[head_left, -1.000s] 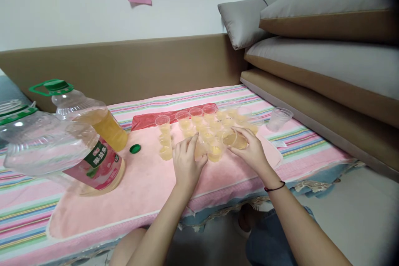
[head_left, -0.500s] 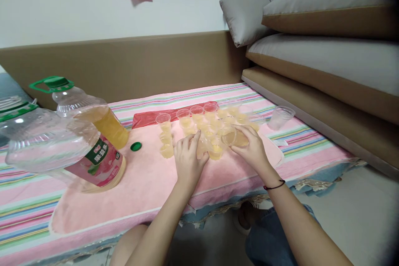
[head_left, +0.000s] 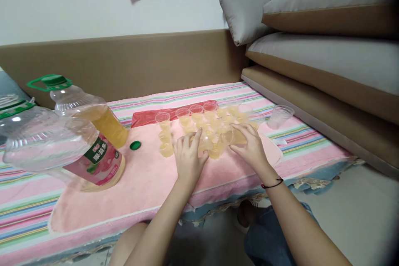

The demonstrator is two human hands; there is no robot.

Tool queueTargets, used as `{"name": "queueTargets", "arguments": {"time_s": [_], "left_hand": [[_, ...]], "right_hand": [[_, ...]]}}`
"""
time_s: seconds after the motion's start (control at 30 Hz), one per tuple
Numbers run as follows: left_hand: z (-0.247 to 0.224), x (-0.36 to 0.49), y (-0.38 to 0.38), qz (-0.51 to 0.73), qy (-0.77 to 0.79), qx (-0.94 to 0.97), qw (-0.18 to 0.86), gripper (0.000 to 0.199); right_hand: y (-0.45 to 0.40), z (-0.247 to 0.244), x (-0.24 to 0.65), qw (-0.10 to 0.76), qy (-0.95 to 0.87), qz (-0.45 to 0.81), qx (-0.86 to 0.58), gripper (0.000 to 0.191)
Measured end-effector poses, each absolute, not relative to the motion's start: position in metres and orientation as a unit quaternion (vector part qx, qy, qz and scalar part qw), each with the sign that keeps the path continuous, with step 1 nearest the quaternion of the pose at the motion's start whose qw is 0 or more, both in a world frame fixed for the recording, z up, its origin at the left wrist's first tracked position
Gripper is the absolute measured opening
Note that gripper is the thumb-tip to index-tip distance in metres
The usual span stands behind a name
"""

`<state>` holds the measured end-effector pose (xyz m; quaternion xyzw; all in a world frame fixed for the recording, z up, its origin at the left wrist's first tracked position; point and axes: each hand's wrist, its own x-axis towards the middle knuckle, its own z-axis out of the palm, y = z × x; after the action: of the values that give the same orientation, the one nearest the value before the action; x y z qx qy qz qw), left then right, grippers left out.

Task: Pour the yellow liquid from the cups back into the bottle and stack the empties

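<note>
My right hand (head_left: pixel 249 143) is closed around a clear plastic cup of pale yellow drink (head_left: pixel 238 137), tilted with its rim to the left. My left hand (head_left: pixel 189 153) has its fingers curved round another clear plastic cup (head_left: pixel 204 144), which leans toward the right one; the fingers partly hide it. Between and behind the hands stand several cups of yellow drink (head_left: pixel 215 151) in close rows. A separate line of filled cups (head_left: pixel 166 149) stands to the left of my left hand.
Two large juice bottles stand at left: a front bottle (head_left: pixel 99 160) with a pink label and a rear bottle (head_left: pixel 109 122) partly full. A green cap (head_left: pixel 135 145) lies nearby. Red plastic (head_left: pixel 146 118) lies behind the cups. Clear cups (head_left: pixel 280 116) stand at right, beside stacked cushions (head_left: pixel 327 62).
The right cup has tipped slightly further to the left. Both hands stay in nearly the same place, and the view has shifted a little.
</note>
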<state>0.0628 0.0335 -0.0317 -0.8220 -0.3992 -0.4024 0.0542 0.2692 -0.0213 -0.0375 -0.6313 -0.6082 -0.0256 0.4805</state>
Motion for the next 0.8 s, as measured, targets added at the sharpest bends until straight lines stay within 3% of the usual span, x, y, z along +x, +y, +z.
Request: {"name": "queueTargets", "arguments": {"time_s": [0.8], "left_hand": [[-0.0237, 0.0644, 0.0289, -0.366, -0.413, -0.832, 0.049, 0.063]], "right_hand": [[-0.0224, -0.0336, 0.2645, 0.463, -0.620, -0.057, -0.631, 0.059]]}}
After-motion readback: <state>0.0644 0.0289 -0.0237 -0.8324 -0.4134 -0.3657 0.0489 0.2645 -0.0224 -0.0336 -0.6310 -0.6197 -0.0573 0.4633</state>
